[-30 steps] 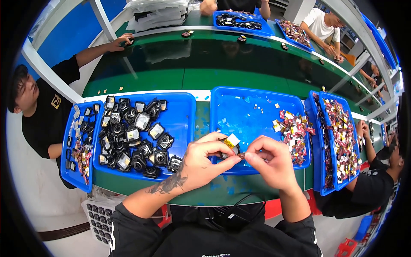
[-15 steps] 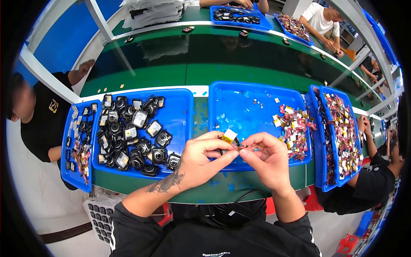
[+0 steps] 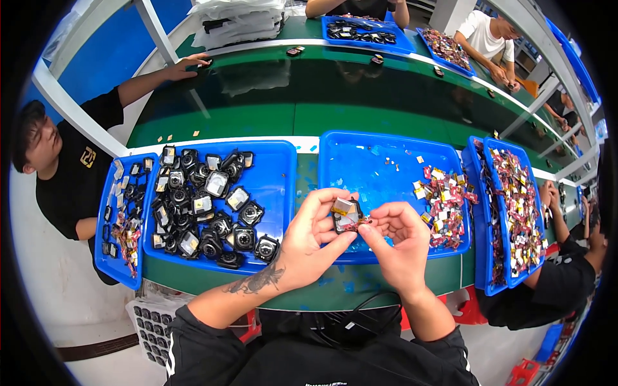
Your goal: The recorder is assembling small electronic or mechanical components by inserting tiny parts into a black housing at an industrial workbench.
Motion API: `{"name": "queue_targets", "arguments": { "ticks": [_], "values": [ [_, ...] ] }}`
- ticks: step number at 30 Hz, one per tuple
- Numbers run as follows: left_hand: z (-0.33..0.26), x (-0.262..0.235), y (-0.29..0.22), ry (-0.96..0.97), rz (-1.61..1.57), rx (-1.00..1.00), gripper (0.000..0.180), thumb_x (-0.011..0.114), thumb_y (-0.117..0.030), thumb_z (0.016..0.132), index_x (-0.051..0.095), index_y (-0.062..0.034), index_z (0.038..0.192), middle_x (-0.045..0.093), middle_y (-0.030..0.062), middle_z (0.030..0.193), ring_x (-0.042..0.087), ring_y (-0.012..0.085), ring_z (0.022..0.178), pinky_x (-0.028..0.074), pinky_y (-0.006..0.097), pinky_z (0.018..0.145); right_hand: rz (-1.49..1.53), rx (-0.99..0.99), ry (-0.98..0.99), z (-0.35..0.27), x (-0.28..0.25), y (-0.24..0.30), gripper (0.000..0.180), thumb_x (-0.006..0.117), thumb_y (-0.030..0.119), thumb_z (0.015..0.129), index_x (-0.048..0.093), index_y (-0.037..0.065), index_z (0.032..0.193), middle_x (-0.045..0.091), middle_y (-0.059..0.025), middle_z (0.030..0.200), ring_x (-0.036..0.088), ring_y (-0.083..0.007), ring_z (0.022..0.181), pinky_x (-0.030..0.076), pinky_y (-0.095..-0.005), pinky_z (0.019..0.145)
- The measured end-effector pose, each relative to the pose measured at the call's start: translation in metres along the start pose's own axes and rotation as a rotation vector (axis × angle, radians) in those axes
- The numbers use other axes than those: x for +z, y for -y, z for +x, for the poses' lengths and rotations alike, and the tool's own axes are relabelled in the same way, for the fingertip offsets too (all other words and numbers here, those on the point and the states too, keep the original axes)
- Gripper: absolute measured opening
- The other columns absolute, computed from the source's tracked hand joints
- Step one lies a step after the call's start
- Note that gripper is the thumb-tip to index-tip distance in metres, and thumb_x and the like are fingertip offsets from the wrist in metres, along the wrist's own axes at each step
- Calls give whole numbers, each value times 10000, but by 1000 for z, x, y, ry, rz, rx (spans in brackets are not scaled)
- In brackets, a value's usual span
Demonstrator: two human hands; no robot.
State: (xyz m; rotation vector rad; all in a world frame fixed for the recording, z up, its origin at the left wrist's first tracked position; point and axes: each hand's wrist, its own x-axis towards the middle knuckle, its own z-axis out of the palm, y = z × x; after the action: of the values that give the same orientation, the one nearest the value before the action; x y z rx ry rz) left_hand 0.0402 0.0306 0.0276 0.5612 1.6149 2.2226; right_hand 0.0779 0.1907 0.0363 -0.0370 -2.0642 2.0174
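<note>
My left hand (image 3: 314, 226) is closed around the edge of a small black watch-like housing (image 3: 351, 222), its open side tilted up towards me. At its upper part sits a small silver and yellow battery (image 3: 342, 206). My right hand (image 3: 400, 243) has thumb and forefinger pinched at the housing's right edge, by thin reddish wires or a small board too fine to make out. Both hands are over the near edge of a blue tray (image 3: 380, 143). A pile of batteries with red boards (image 3: 445, 204) lies in its right side.
Left of it, another blue tray (image 3: 278, 186) holds many black housings (image 3: 212, 222). Narrower blue trays stand at far left (image 3: 136, 265) and right (image 3: 484, 257). Beyond runs a green conveyor belt (image 3: 225, 116) with a few parts; a co-worker's hand (image 3: 188, 66) reaches onto it.
The housing in my left hand has tilted so its open side and the battery show more fully. My right fingers have spread a little. The co-worker at left has stretched an arm onto the belt.
</note>
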Motion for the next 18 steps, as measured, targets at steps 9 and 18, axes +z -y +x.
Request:
{"name": "queue_targets", "arguments": {
  "ticks": [9,18],
  "values": [
    [-2,3,5,14,10,62,503,474,109,906,296,-30,1355,387,211,1433,484,266,1281,414,364,1054,43,-21,-83,-5,7,-8,209,745,-18,803,564,-8,906,651,-58,835,607,-68,728,480,-195,641],
    [-6,5,12,-10,10,112,489,471,95,925,280,-41,1354,422,237,1406,500,276,1266,412,370,1056,-157,-163,-158,-9,13,-20,191,749,-3,795,567,14,851,623,-31,791,515,-65,652,452,-209,603]
  ]
}}
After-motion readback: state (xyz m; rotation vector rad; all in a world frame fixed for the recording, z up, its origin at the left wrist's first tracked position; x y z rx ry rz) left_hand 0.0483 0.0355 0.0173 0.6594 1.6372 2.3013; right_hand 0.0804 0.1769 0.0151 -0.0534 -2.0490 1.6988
